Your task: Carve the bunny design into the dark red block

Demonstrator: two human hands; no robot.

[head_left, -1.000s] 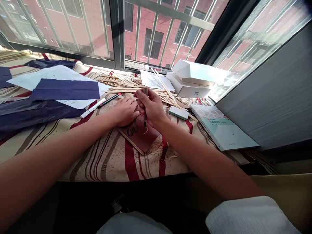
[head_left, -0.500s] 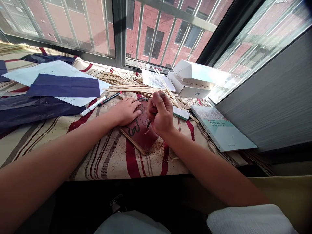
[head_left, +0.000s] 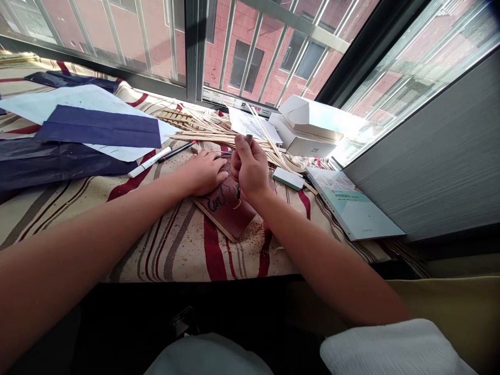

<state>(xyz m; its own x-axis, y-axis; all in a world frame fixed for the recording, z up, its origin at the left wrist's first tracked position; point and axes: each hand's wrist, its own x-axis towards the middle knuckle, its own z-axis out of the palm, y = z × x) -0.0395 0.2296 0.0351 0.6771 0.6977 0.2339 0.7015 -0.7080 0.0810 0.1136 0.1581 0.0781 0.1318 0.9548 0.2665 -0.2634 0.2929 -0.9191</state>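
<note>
A reddish-brown board with black curved outlines lies at an angle on the striped cloth, small shavings scattered around it. My left hand rests flat on the board's upper left part, its fingers stretched out. In a fist, my right hand grips a carving tool held nearly upright. The butt of its handle shows above the fist, and the dark tip points down at the board. A pale curled shaving lies near that tip. My fingers hide most of the tool, and my hands cover the board's far part.
Thin wooden strips lie behind the board, near a white box by the window. On the right are a book and a small white-and-green block. A white marker, a black pen and dark blue sheets lie left.
My right fist has tilted and shifted slightly, and more of the tool's handle end shows above it. My left hand stays on the board. The whole view has shifted a little.
</note>
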